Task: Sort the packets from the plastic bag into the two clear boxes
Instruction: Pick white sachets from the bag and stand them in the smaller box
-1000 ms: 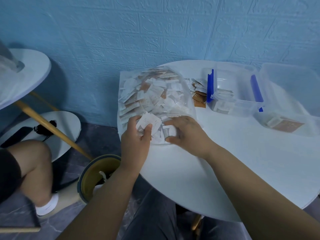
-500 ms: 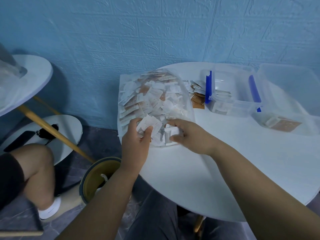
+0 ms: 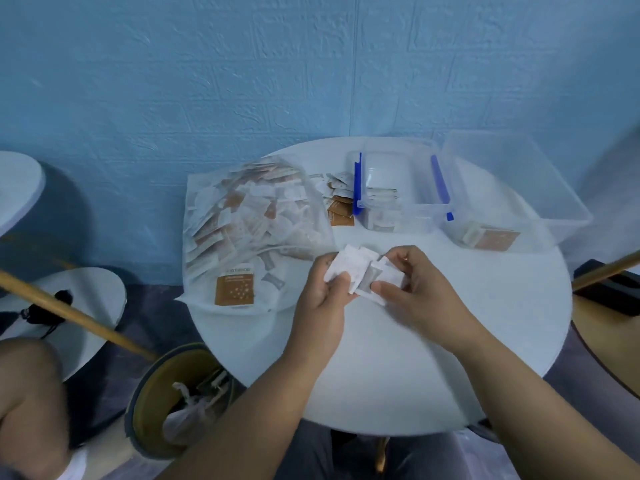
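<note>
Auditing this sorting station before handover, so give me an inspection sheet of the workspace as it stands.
Surface: round white table, set close to the blue wall.
Job's things: plastic bag full of packets at the left; box with blue clips and second clear box behind, each holding few packets.
Clutter: loose packets between bag and clipped box.
Grips: left hand and right hand both hold white packets above the table.
Cables: dark cord-like tangle on a low round stand, unclear.
Surroundings: bin with rubbish on the floor; wooden pole; another person's knee at left.
</note>
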Motion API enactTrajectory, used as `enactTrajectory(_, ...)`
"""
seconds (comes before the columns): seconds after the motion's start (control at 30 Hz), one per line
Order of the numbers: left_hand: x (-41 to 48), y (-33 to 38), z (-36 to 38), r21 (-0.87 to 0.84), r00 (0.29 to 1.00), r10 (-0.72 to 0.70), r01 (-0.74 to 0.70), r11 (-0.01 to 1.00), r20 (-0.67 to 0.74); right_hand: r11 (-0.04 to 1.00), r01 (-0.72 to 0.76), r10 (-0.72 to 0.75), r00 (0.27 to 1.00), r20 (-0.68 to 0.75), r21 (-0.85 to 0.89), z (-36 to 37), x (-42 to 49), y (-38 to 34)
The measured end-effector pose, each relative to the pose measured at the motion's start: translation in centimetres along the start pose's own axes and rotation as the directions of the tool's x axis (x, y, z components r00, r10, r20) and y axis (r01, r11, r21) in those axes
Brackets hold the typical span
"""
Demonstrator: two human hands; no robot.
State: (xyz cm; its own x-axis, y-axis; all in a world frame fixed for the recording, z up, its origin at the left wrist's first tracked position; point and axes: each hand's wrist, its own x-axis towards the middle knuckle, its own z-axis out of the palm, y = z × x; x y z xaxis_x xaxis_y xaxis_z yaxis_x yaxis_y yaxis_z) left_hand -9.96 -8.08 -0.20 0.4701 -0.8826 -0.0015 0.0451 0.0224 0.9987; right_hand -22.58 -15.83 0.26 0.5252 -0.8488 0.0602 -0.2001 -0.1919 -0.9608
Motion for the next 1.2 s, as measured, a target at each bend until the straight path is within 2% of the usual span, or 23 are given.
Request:
enactTrajectory(0.07, 0.4, -0.6, 1.0, 0.099, 0.999, 0.015, -0.018, 0.995, 0.039, 0.998, -0.039, 0.043, 0.996, -0.081, 0.044, -1.2, -0.4, 0.5)
enactTrajectory(0.17, 0.9, -1.4, 2.1, 0.206, 0.998, 0.044, -0.052, 0.977, 0.043, 0.998, -0.031, 0.022, 0.989, -0.148, -0.063, -2.7, -1.3, 1.5)
enactTrajectory(0.4, 0.1, -1.9, 2.4, 0.427, 0.976, 0.177, -0.215, 0.878, 0.126, 0.947, 0.18, -0.199, 0.979, -0.048, -0.265, -2.2, -1.6, 2.9)
enactTrajectory(0.5, -0.1, -1.9, 2.5, 0.516, 0.966, 0.176, -0.249, 0.819, 0.188, 0.938, 0.225, -0.232, 0.973, 0.004, -0.263, -2.2, -1.8, 3.5)
enactTrajectory(0.63, -0.4, -1.8, 2.5, 0.547, 0.94, 0.15, -0.302, 0.78, 0.306, 0.924, 0.278, -0.271, 0.961, 0.064, -0.262, -2.2, -2.0, 3.7)
enactTrajectory(0.77, -0.5, -1.9, 2.7, 0.619, 0.904, 0.188, -0.403, 0.673, 0.385, 0.892, 0.335, -0.315, 0.942, 0.114, -0.304, -1.8, -2.1, 3.8)
enactTrajectory(0.93, -0.3, -2.0, 2.7, 0.56, 0.958, 0.156, -0.267, 0.784, 0.239, 0.907, 0.255, -0.268, 0.963, 0.009, -0.336, -2.1, -2.0, 3.7)
enactTrajectory(1.07, -0.1, -2.2, 2.9, 0.508, 0.982, 0.163, -0.19, 0.84, 0.099, 0.889, 0.253, -0.268, 0.963, 0.013, -0.383, -2.0, -2.0, 3.7)
enactTrajectory(1.13, 0.0, -2.2, 2.9, 0.532, 0.982, 0.172, -0.184, 0.827, 0.072, 0.882, 0.264, -0.271, 0.962, 0.038, -0.39, -1.8, -2.0, 3.7)
enactTrajectory(1.2, 0.0, -2.3, 2.9, 0.603, 0.975, 0.185, -0.22, 0.767, 0.12, 0.842, 0.319, -0.319, 0.945, 0.074, -0.435, -1.4, -1.9, 3.9)
